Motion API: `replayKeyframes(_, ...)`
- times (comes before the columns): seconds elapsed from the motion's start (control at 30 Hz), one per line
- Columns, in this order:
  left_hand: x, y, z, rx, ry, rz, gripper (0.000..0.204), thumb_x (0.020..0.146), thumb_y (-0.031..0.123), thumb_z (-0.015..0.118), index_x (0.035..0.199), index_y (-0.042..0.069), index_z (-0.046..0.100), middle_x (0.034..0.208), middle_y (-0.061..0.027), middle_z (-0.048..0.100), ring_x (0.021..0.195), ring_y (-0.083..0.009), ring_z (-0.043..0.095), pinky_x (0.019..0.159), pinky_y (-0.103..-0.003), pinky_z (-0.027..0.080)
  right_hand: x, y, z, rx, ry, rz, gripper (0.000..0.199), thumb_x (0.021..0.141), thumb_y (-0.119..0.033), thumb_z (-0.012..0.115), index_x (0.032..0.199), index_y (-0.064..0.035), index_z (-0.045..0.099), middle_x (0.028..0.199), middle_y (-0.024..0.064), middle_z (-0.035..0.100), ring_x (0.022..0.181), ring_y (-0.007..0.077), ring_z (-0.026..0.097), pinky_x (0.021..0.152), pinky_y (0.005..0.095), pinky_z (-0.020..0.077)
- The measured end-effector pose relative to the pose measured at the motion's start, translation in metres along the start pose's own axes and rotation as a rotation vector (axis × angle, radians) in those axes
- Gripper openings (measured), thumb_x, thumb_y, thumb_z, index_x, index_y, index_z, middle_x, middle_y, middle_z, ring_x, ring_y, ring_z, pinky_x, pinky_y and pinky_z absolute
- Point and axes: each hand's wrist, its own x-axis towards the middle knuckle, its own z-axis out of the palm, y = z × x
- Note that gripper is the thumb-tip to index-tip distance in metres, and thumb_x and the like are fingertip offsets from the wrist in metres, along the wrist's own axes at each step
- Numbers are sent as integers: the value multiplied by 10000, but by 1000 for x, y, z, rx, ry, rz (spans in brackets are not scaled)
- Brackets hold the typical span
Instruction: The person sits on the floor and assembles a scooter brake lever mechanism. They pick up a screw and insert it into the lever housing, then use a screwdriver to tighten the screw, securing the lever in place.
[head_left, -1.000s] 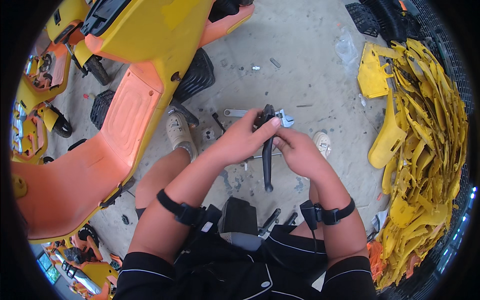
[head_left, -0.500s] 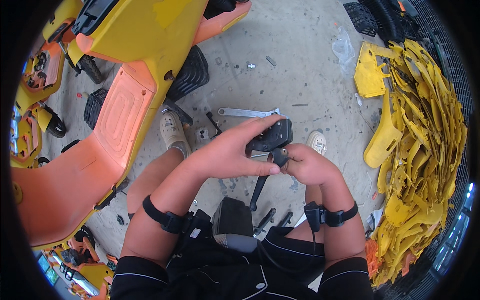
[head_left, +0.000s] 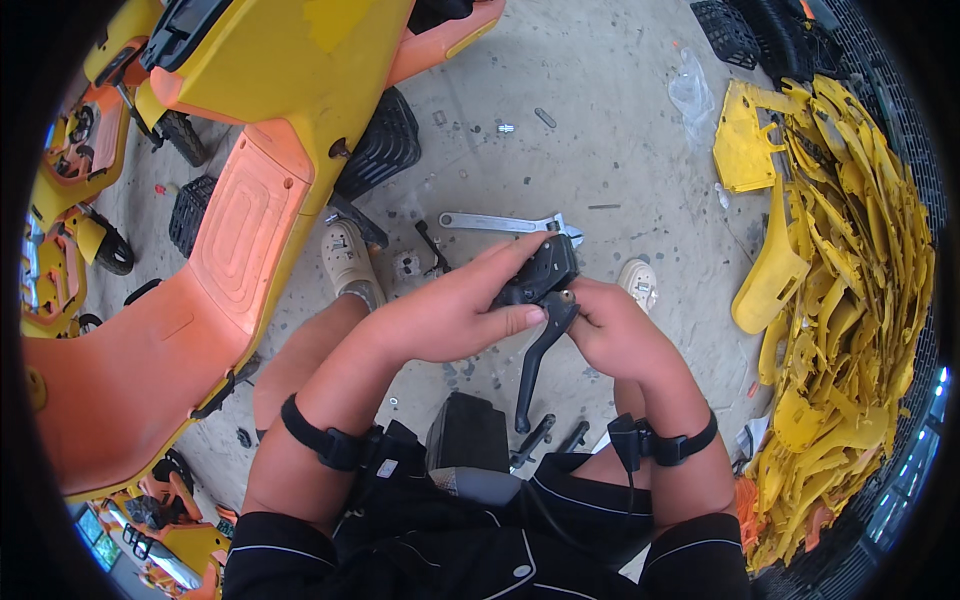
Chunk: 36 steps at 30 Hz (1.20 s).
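My left hand [head_left: 455, 312] is wrapped round the black housing of a brake lever assembly [head_left: 552, 266], its thumb lying along the near side. From the housing's near end the curved black lever [head_left: 535, 368] slants down toward my lap. My right hand [head_left: 612, 325] is closed at the pivot end of the lever; its fingertips are partly hidden behind the part. On the floor just beyond my hands lies a silver adjustable wrench [head_left: 495, 222]. A small black lever-like part [head_left: 431, 245] and a grey metal piece [head_left: 407, 265] lie left of it.
A yellow and orange scooter body [head_left: 270, 180] stands close on my left. At right rises a large heap of yellow plastic panels [head_left: 840, 330]. A black box [head_left: 466, 435] and black levers [head_left: 533, 440] are near my lap. A clear plastic bag [head_left: 690, 92] lies far right.
The lever has swung out and now shows at full length below my hands. The housing has tilted, and my left thumb has shifted slightly left, away from the pivot.
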Motion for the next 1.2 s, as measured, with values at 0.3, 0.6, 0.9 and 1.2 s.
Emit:
replayKeyframes(0.3,1,1,2,-18,-85,-25,735,957,125,682,1567,5,291,1474,-211,471,1373,-301,466,1143,-407,360,-4,-1,-10,117,-217,126,147,935,-110,602,943,26,659,909,222,680,893,411,651,776,452,512)
replayKeyframes(0.6,2,1,6,18,14,56,679,963,97,637,1548,-11,308,1392,-228,507,1301,-347,506,1124,-406,375,-7,-5,0,-117,6,48,95,883,-65,557,909,-25,639,839,214,673,831,437,652,696,514,501)
replayKeyframes(0.9,4,-5,26,-287,175,-242,600,1017,32,552,1564,9,307,1272,-62,551,1042,-121,567,895,-275,494,-7,-13,19,-328,331,-8,32,829,-31,574,854,-39,593,790,153,674,762,393,662,647,509,506)
replayKeyframes(1.2,13,-6,40,-480,275,-377,525,1050,74,510,1545,24,346,1188,-49,594,985,-99,563,843,-275,498,0,-7,22,-509,437,-84,38,787,-20,619,808,-43,596,737,144,654,712,361,657,626,486,501)
